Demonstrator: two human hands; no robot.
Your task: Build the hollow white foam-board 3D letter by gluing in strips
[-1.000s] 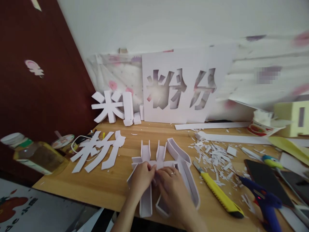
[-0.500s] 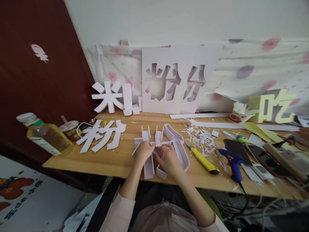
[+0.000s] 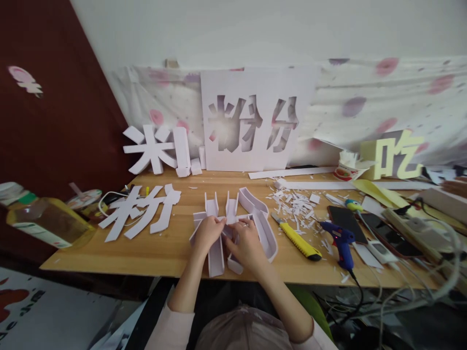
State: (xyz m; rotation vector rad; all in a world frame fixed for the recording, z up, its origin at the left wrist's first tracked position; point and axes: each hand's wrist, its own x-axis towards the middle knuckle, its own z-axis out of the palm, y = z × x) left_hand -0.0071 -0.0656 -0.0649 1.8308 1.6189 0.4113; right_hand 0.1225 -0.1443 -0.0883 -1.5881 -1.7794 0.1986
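A hollow white foam-board character (image 3: 268, 234) with thin upright side walls lies open side up at the table's front edge. My left hand (image 3: 208, 234) is closed on its inner walls near the middle, the fingertips pinched together. Right beside it, my right hand (image 3: 248, 239) grips the same part with bent fingers and wears a ring. The hands nearly meet, and they hide the spot between the fingertips. A yellow utility knife (image 3: 299, 241) lies to the right of the character, with a blue hot glue gun (image 3: 341, 239) farther right.
White scraps (image 3: 295, 206) litter the table (image 3: 160, 255). Flat white character pieces (image 3: 140, 211) and an oil bottle (image 3: 47, 221) are at left. Behind stand a white character (image 3: 155, 149), a cut-out board (image 3: 264, 82) and a yellow character (image 3: 396, 154). Phones (image 3: 346, 223) and a power strip (image 3: 412, 224) are at right.
The view has turned slightly to the right, so everything appears farther left. Both hands stay at the same place on the foam character, with hardly any finger movement.
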